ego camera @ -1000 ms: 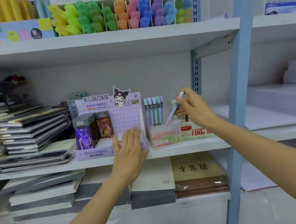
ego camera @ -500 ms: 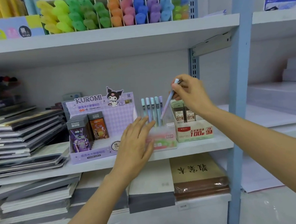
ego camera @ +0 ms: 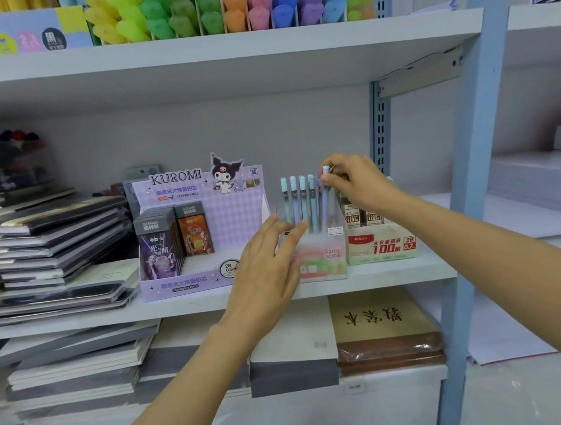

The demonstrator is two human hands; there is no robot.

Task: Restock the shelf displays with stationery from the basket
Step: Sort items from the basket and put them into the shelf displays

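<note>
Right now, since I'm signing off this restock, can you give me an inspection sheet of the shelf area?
Surface: pale grey metal shelf, bare strip along its front.
Job's things: pastel Fruit Soda card display box holding upright pastel pens; lilac pen at the row's right end; basket not in view.
Clutter: lilac Kuromi card box; red-and-cream lead box; stacked dark notebooks.
Hands: right hand pinches the lilac pen's top; left hand, fingers straight, lies against the display box.
Cables: nothing seen.
Surroundings: bright highlighters above; blue steel upright; white paper stacks, right.
</note>
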